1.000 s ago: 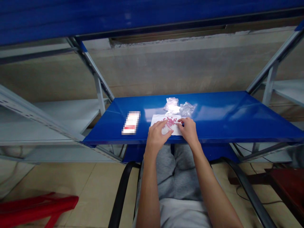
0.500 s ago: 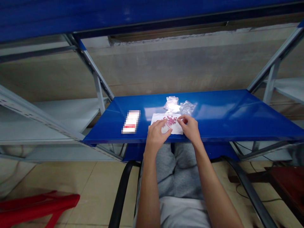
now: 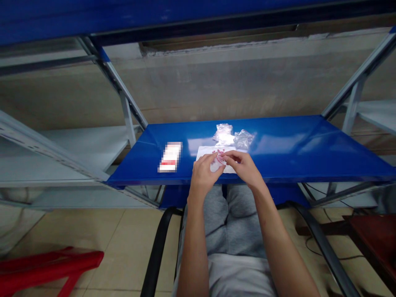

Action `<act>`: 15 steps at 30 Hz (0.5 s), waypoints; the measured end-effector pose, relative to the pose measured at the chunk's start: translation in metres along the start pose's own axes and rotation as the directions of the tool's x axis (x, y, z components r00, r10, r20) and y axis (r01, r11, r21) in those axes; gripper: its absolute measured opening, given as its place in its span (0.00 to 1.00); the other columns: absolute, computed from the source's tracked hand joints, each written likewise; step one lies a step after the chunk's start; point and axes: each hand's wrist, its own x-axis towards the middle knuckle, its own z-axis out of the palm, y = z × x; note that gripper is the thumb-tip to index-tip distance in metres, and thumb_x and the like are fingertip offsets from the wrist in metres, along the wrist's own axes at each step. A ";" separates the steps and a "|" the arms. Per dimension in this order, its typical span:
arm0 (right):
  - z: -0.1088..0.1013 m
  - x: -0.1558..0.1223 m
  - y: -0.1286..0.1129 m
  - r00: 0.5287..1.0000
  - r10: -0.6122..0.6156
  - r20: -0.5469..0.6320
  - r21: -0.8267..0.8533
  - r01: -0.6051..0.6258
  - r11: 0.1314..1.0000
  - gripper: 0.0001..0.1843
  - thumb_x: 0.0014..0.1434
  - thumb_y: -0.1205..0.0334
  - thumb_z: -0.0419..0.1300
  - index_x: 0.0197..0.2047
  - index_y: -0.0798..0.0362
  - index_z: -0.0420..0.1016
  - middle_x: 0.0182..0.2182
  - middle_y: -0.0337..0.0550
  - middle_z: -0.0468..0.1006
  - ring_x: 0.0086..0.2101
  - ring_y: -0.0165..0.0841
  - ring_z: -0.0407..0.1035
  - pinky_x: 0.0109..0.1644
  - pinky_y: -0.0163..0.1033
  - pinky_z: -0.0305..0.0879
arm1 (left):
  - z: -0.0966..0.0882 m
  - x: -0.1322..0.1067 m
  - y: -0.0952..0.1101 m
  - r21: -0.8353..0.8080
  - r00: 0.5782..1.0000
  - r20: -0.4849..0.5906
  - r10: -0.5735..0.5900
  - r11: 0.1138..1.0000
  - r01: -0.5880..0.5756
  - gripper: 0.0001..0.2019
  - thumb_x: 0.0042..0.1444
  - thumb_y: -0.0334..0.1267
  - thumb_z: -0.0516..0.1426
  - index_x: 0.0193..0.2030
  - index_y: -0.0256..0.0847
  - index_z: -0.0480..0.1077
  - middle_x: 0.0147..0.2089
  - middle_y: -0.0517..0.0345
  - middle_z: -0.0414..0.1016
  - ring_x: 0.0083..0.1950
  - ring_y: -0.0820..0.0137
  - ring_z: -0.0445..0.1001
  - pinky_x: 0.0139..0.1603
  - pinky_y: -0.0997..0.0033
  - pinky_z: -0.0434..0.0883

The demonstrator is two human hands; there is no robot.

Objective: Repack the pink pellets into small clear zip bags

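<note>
My left hand (image 3: pixel 204 175) and my right hand (image 3: pixel 243 167) meet above a white paper sheet (image 3: pixel 206 152), their fingertips pinching a small clear plastic bag (image 3: pixel 217 164). Pink beads (image 3: pixel 220 156) show at the bag's top, partly hidden by my fingers. Whether they lie inside the bag or on the sheet I cannot tell. Behind my hands, two crumpled clear plastic bags (image 3: pixel 224 135) lie on the shelf, and the right one (image 3: pixel 243 139) sits closest to my right hand. Left of my left hand lies a blurred white and red packet (image 3: pixel 170 156).
The glossy blue steel shelf (image 3: pixel 287 142) sits over my grey-trousered lap (image 3: pixel 235 218), between grey rack uprights. Black chair arms (image 3: pixel 157 251) flank me. A red object (image 3: pixel 46 264) lies on the tiled floor at left, and a dark red-brown surface (image 3: pixel 374 243) stands at right.
My hands have closed towards each other and now pinch the clear bag above the sheet. Fewer pink beads show than before. The view has tilted slightly.
</note>
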 end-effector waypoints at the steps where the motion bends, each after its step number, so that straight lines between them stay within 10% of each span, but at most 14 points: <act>1: -0.001 -0.001 -0.001 1.000 0.020 0.003 0.016 -0.020 1.000 0.17 0.59 0.50 0.65 0.45 0.53 0.82 0.37 0.45 0.84 0.35 0.35 0.75 0.40 0.40 0.70 | 0.000 0.000 0.000 -0.007 1.000 -0.003 0.006 1.000 -0.007 0.21 0.57 0.36 0.67 0.59 0.41 0.76 0.56 0.46 0.81 0.55 0.58 0.80 0.59 0.57 0.75; 15: 0.002 -0.004 -0.006 0.993 0.041 0.112 0.118 -0.054 0.992 0.18 0.58 0.45 0.66 0.33 0.53 0.80 0.31 0.41 0.81 0.32 0.34 0.74 0.40 0.41 0.76 | -0.002 0.001 0.002 -0.139 1.000 -0.023 0.012 0.990 -0.015 0.27 0.54 0.35 0.69 0.62 0.44 0.74 0.58 0.48 0.79 0.58 0.58 0.78 0.62 0.57 0.73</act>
